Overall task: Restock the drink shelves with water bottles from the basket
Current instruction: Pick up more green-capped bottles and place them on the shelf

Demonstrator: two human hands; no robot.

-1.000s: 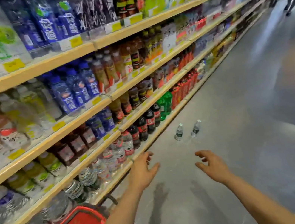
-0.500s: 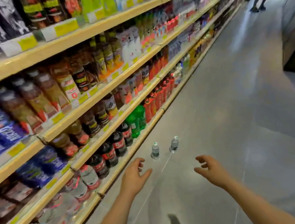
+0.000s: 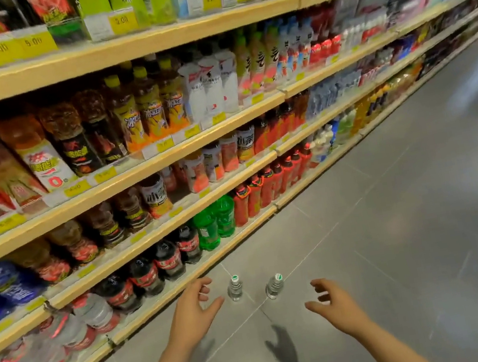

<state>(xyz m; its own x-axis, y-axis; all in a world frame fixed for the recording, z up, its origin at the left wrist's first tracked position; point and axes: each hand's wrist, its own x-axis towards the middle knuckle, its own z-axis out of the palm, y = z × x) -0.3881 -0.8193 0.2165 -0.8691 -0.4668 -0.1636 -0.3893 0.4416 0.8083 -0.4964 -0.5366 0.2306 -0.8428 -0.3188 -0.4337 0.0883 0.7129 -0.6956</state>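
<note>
Two small water bottles (image 3: pixel 235 288) (image 3: pixel 274 286) are standing upright on the floor (image 3: pixel 402 247), just beside the bottom shelf (image 3: pixel 185 281), likely set there within reach of restocking. The left hand (image 3: pixel 192 312) and right hand (image 3: pixel 336 307) are reaching toward them, fingers spread wide, holding nothing.

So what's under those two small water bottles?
Bare grey floor: both water bottles stand upright on the tiles near a seam. Neither hand touches them.
</note>
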